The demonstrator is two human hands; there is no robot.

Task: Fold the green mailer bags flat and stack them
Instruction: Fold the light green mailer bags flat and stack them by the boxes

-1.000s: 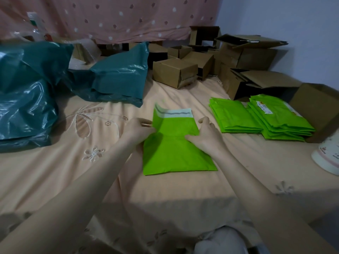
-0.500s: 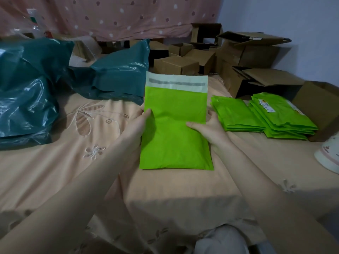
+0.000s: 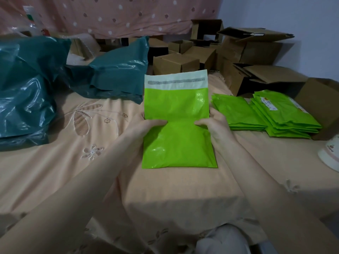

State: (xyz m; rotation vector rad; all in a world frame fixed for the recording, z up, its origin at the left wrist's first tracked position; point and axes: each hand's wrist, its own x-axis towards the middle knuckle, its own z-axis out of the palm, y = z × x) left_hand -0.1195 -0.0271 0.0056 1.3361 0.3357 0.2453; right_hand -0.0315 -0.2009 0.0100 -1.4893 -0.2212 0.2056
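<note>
Head view, near to far, all placed from the green mailer bag (image 3: 178, 136); lower half lying on the peach bedsheet (image 3: 55, 162), upper half bent up at a crease across the middle, white adhesive flap (image 3: 176, 79) at the top edge, facing the camera. Left hand (image 3: 146, 128) at the bag's left edge, grip pinching the crease, thumb on the front; right hand (image 3: 213, 125) at the right edge, grip pinching the same crease, thumb likewise on the front. Just right of the bag, a stack of folded green mailers (image 3: 236, 114) flat on the sheet; right again and touching that stack, a second pile of green mailers (image 3: 286, 114), topmost one with a white label. Far right of the bag, part of a white object (image 3: 330, 153) at the frame edge. Left of the bag, two dark teal plastic bags (image 3: 27, 99), crumpled; behind it, brown cardboard boxes (image 3: 176, 64), several with flaps open; beyond those, a pink dotted curtain (image 3: 119, 15).
</note>
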